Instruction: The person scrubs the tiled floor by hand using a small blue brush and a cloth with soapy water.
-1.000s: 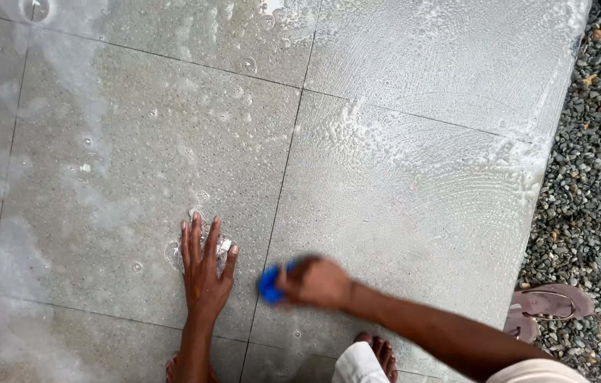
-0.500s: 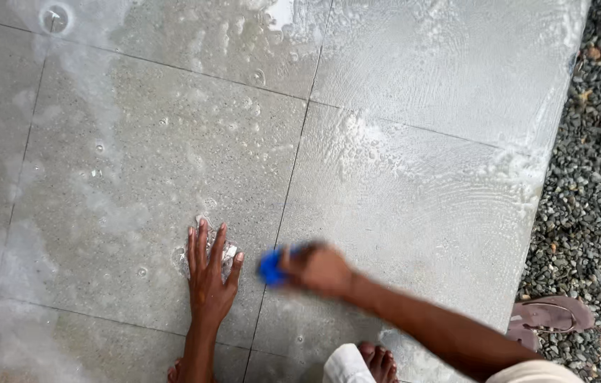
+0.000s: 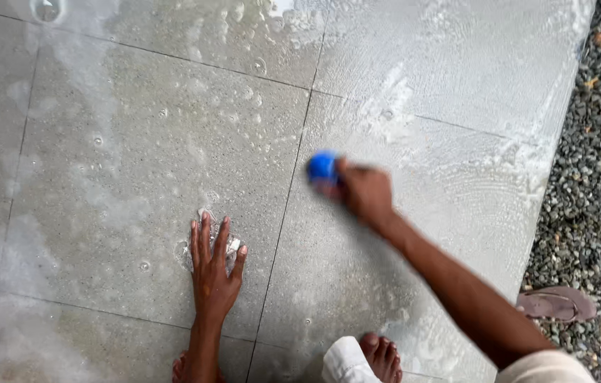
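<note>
Gripping one blue brush [image 3: 322, 167] | right hand [image 3: 364, 193] | left hand [image 3: 212, 273] flat

blue scrubber [image 3: 322, 167] blurred, mostly hidden by right hand [image 3: 364, 191]; sandal [image 3: 555, 303] partly covered

Both arms extended forward and down, hands at different reach.

Your left hand [image 3: 214, 273] is set flat, palm down, fingers spread and pointing away from you, with the wrist straight and the forearm running back toward the lower edge of view. Your right hand [image 3: 363, 193] is reached farther forward, fingers curled closed in a grip, knuckles up and blurred by motion; the right forearm runs diagonally back to the lower right. Your bare toes show between the two arms.
</note>
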